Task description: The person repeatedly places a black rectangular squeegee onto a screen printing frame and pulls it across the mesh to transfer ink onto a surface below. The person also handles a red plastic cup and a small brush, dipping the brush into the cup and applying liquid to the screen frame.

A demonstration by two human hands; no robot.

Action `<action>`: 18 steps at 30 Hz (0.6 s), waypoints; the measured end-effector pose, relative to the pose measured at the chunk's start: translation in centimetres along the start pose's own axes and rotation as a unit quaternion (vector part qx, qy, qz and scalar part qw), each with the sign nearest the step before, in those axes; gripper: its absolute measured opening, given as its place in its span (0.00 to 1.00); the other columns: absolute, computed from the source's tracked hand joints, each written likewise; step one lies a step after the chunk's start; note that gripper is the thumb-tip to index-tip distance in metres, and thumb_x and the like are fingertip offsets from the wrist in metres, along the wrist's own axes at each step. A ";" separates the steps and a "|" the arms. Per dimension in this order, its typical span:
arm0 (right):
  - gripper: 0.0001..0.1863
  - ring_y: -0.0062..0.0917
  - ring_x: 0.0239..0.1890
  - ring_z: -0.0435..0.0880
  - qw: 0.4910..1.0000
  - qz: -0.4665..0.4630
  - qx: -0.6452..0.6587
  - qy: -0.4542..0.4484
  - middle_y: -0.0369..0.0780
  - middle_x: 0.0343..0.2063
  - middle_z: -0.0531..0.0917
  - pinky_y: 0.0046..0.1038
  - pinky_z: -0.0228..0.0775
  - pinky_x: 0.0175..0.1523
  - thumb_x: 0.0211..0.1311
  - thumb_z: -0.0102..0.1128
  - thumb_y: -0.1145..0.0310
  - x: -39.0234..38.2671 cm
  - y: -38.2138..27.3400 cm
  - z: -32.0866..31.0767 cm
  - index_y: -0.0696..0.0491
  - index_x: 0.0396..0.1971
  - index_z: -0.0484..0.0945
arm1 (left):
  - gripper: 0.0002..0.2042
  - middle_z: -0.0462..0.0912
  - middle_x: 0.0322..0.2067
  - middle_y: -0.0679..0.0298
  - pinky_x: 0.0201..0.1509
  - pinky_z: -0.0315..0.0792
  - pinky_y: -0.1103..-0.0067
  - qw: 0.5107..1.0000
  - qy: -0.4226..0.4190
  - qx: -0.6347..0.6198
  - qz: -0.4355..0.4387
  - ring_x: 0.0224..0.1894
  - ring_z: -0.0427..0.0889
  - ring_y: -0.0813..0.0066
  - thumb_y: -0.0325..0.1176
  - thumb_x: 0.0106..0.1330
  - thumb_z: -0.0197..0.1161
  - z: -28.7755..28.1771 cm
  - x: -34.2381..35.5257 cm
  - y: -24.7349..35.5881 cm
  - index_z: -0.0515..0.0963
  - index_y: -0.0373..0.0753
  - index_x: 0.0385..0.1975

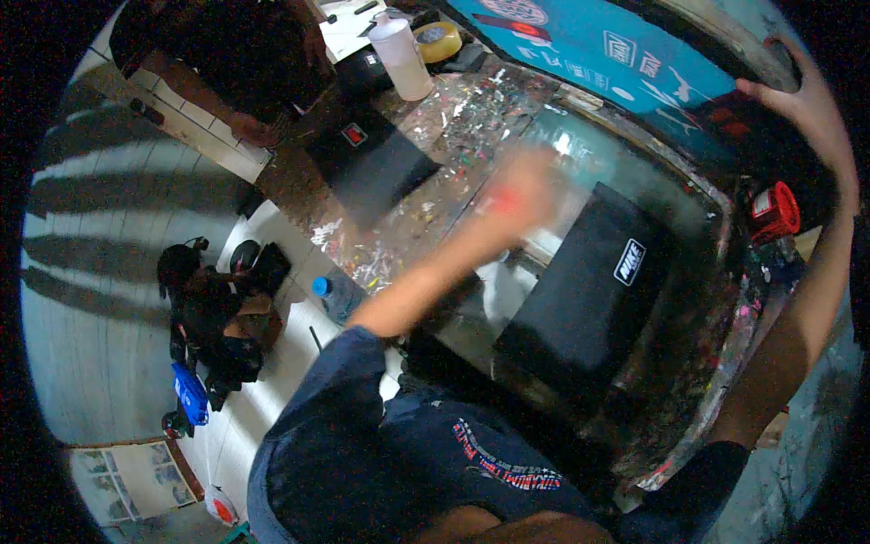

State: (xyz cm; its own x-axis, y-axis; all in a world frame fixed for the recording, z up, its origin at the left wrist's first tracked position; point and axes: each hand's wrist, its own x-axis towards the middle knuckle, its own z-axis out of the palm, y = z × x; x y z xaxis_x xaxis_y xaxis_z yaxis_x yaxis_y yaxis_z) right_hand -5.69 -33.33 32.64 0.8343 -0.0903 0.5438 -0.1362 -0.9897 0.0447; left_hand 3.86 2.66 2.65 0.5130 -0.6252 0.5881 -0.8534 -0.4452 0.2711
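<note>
My left hand (526,190) is smeared by motion over the upper part of a stained printing platen (689,208); a blurred red patch shows at it, and I cannot tell what it holds. A black rectangular fabric piece (571,317) with a small white printed label lies on the platen, right of and below that hand. My right hand (797,100) grips the edge of a raised screen frame (580,45) with a blue stencilled surface at the upper right. A second black piece (372,172) with a small red print lies on the paint-spattered worktop (453,127), left of my left hand.
A co-worker (208,63) stands at the top left, arm lowered beside the worktop. A white bottle (402,59), tape roll (439,41), red tub (772,213) and blue-capped bottle (335,304) stand around. Black bags (217,322) and a blue item (190,394) are on the left.
</note>
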 end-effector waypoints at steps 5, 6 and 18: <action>0.51 0.43 0.55 0.82 0.997 -0.003 -0.065 0.029 0.56 0.52 0.82 0.36 0.73 0.61 0.34 0.82 0.41 -2.9 -9.0 -3.8 0.64 0.55 0.77 | 0.14 0.85 0.41 0.54 0.53 0.74 0.63 0.891 -0.224 -0.283 0.275 0.45 0.82 0.56 0.39 0.62 0.63 15.4 -0.3 28.2 0.81 0.37 0.42; 0.53 0.45 0.54 0.83 0.997 0.007 -0.068 0.032 0.58 0.51 0.82 0.37 0.73 0.61 0.33 0.82 0.39 -3.4 -10.4 -4.1 0.67 0.53 0.78 | 0.14 0.84 0.41 0.54 0.53 0.74 0.63 0.884 -0.240 -0.269 0.298 0.46 0.82 0.56 0.39 0.62 0.63 16.8 -0.9 30.7 0.81 0.37 0.42; 0.48 0.47 0.44 0.87 0.999 -0.020 0.033 -0.037 0.58 0.41 0.86 0.36 0.77 0.52 0.33 0.80 0.37 -0.8 -7.0 -4.6 0.67 0.44 0.83 | 0.20 0.84 0.43 0.55 0.60 0.72 0.59 0.860 -0.294 -0.194 0.370 0.52 0.82 0.59 0.49 0.67 0.60 10.5 1.0 18.6 0.81 0.38 0.46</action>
State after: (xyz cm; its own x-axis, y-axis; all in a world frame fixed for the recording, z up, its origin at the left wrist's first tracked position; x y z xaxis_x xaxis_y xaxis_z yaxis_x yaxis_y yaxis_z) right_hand -7.90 -25.85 35.71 0.8758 -0.0555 0.4794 -0.0677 -0.9977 0.0083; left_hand -10.53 -12.97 0.35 -0.3229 -0.9118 0.2537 -0.8742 0.3901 0.2892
